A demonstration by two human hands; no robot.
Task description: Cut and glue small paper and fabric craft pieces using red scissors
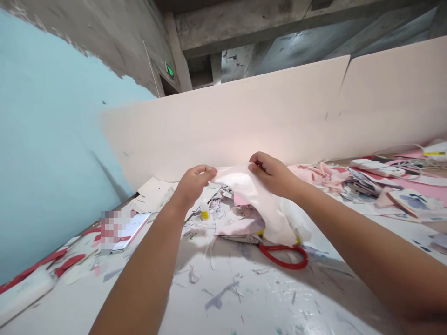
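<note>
Both hands hold up one piece of pale pink fabric above the table. My left hand pinches its left edge with closed fingers. My right hand grips the top edge a little to the right, fingers curled over it. The cloth hangs down between them over a pile of paper and fabric scraps. Red-handled scissors lie on the white table just under the hanging cloth. A small glue bottle with a yellow label stands below my left hand.
A tall pale pink board stands along the back of the table. A phone lies at the left beside red strips. More pink cloth, printed pieces and cables lie at the right. A blue wall is at left.
</note>
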